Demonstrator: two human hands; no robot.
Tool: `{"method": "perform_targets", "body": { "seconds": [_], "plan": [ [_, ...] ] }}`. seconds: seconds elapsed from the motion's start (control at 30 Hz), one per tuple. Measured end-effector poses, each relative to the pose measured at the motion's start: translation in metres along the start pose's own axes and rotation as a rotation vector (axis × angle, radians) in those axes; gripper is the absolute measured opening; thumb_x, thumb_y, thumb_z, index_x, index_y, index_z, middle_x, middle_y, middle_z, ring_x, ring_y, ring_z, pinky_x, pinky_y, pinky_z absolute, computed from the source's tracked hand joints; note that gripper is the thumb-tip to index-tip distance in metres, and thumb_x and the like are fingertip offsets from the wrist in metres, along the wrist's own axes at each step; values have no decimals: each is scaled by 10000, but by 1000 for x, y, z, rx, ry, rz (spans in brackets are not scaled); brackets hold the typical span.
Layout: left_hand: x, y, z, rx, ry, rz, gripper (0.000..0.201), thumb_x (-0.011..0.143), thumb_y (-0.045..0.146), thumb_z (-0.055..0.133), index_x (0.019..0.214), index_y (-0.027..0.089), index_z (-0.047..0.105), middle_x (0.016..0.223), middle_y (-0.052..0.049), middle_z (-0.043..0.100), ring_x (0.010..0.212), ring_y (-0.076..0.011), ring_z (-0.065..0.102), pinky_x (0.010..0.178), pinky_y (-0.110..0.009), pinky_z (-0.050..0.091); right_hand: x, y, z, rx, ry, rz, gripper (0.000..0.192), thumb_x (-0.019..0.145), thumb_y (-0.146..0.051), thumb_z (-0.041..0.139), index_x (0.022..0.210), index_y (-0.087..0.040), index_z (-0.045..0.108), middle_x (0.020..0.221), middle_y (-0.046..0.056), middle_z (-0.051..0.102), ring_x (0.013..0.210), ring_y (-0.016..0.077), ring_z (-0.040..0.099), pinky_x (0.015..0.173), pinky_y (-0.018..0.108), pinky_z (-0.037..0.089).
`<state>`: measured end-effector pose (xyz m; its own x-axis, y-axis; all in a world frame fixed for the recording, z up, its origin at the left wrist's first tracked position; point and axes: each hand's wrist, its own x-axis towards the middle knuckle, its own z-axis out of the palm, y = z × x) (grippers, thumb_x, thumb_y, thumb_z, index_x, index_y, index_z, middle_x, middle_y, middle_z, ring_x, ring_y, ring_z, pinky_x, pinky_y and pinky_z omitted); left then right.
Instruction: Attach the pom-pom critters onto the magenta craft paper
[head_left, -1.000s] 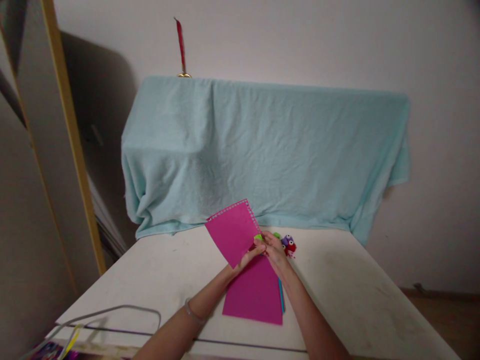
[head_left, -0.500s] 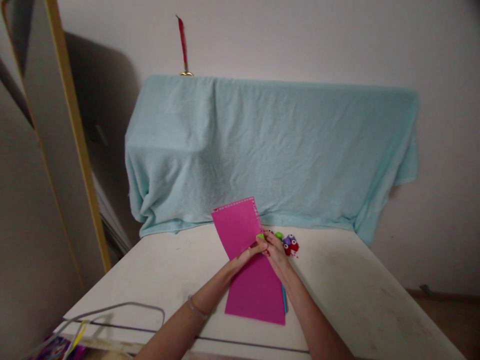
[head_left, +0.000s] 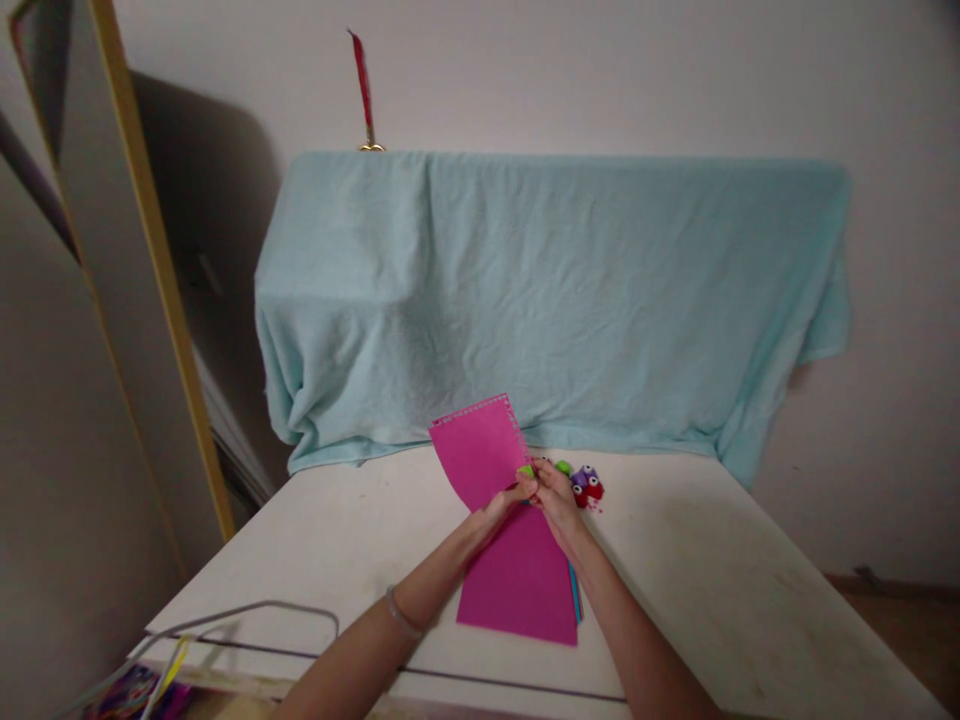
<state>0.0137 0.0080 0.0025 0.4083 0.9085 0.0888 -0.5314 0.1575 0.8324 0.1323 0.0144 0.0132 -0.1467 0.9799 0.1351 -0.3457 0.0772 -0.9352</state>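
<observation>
A pink sheet of paper [head_left: 480,445] is raised at a tilt, with small holes along its top and upper right edges. My left hand [head_left: 504,508] and my right hand [head_left: 556,502] close together around a small green paper punch [head_left: 526,471] at the sheet's right edge. The fingers partly hide the punch. Below the hands, more pink paper [head_left: 517,590] lies flat, with blue edges [head_left: 575,592] showing at its right side. Just right of my right hand sit purple [head_left: 585,475] and red [head_left: 594,489] punches with round eyes, and another green piece [head_left: 563,467].
Tiny pink paper bits [head_left: 595,507] lie by the punches on the white table [head_left: 705,570]. A light blue towel [head_left: 555,300] hangs behind the table. A grey metal frame [head_left: 262,605] stands at the front left, and a wood-edged panel [head_left: 154,260] rises at the left.
The whole view has shifted slightly, so the paper and hands appear a little further right. My hands stay closed around the green punch at the sheet's edge.
</observation>
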Motion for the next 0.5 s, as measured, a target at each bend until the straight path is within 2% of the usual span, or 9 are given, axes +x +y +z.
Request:
{"method": "perform_targets", "body": {
  "seconds": [0.17, 0.33, 0.5],
  "plan": [
    [6, -1, -5, 141, 3, -2, 425, 686, 532, 829, 670, 171, 607, 716, -28, 587, 855, -203, 561, 995, -392, 444, 4, 5, -2, -23, 11, 23, 357, 642, -404, 843, 874, -195, 672, 648, -40, 583, 456, 66, 359, 430, 230, 210],
    [9, -1, -7, 194, 93, 22, 386, 723, 521, 798, 720, 175, 627, 767, -37, 618, 945, -229, 571, 1018, -407, 428, 5, 4, 1, 75, -12, 35, 362, 632, -423, 865, 840, -201, 667, 652, -47, 578, 479, 70, 378, 440, 226, 242],
    [3, 2, -1, 222, 146, 43, 553, 685, 718, 734, 721, 174, 643, 752, -44, 643, 877, -226, 601, 1007, -411, 440, 2, -2, 4, 112, -17, 52, 425, 581, -451, 896, 855, -210, 678, 619, -48, 580, 481, 86, 416, 467, 236, 286]
  ]
}}
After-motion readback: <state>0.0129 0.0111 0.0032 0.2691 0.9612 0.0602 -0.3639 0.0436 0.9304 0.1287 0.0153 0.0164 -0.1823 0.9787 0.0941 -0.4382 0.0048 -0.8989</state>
